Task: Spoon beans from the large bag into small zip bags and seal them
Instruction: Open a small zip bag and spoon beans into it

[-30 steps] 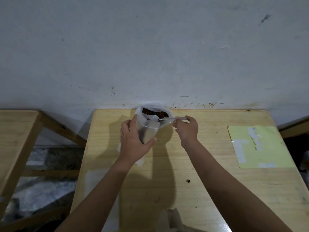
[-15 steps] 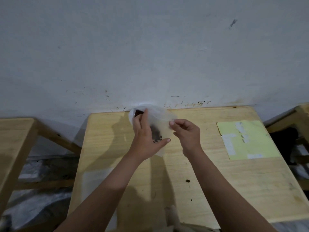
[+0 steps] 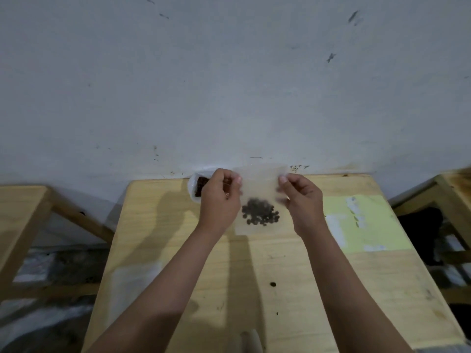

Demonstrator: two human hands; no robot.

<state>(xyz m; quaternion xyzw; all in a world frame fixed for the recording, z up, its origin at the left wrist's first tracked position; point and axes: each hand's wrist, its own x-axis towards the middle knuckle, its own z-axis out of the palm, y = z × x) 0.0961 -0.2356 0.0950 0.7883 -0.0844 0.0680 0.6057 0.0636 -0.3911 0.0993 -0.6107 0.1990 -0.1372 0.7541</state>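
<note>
A small clear zip bag [image 3: 258, 186] hangs upright above the wooden table [image 3: 280, 263], with a clump of dark beans [image 3: 260, 215] at its bottom. My left hand [image 3: 219, 202] pinches the bag's upper left corner and my right hand [image 3: 302, 200] pinches its upper right corner, stretching the top edge between them. The large white bag [image 3: 196, 186] of brown beans stands at the table's far edge by the wall, partly hidden behind my left hand. No spoon is visible.
A yellow sheet [image 3: 362, 222] with white label scraps lies on the table's right side. A clear flat plastic piece [image 3: 132, 281] lies at the left front. One loose bean [image 3: 272, 284] sits mid-table. Wooden benches [image 3: 20, 220] flank the table on both sides.
The spoon has left my right hand. Both hands lifted the small bag away from the large bag and now pull its top corners apart; the view shifted.
</note>
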